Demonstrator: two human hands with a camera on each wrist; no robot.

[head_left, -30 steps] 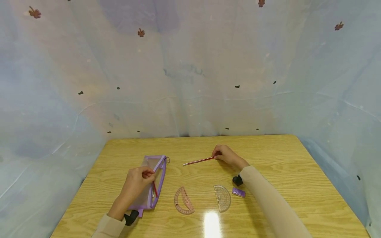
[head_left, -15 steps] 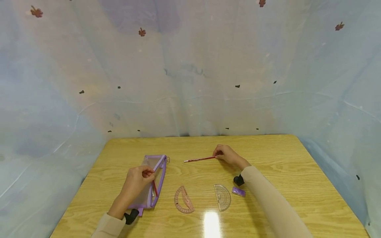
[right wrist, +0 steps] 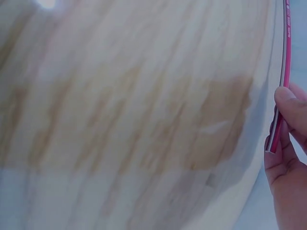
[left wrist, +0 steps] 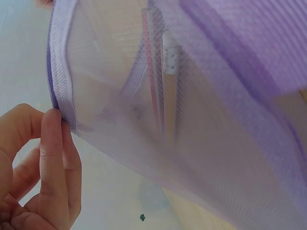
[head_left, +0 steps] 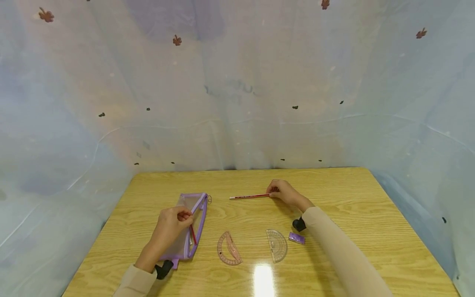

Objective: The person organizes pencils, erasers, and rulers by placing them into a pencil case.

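My left hand (head_left: 170, 225) pinches the open edge of a purple-trimmed mesh pencil case (head_left: 191, 201) on the left of the table. In the left wrist view, that hand's fingertips (left wrist: 52, 120) grip the zipper edge. A wooden pencil (left wrist: 170, 86) with a white eraser and metal band shows through the mesh, beside a thin red item (left wrist: 152, 72). Between right thumb and fingers, my right hand (head_left: 285, 193) holds a red pencil (head_left: 248, 196) by one end, pointing left over the far middle of the table. Its gripped end shows in the right wrist view.
A pink protractor (head_left: 229, 249) and a clear protractor (head_left: 277, 246) lie on the wooden table (head_left: 352, 214). A small purple block (head_left: 297, 238) lies beside the right forearm. A pale patterned curtain (head_left: 237, 103) hangs behind the table and along both sides.
The red pencil has swung from slanting to nearly level, its left end moving slightly away. My right hand has shifted a little to the right; the left hand stays at the case.
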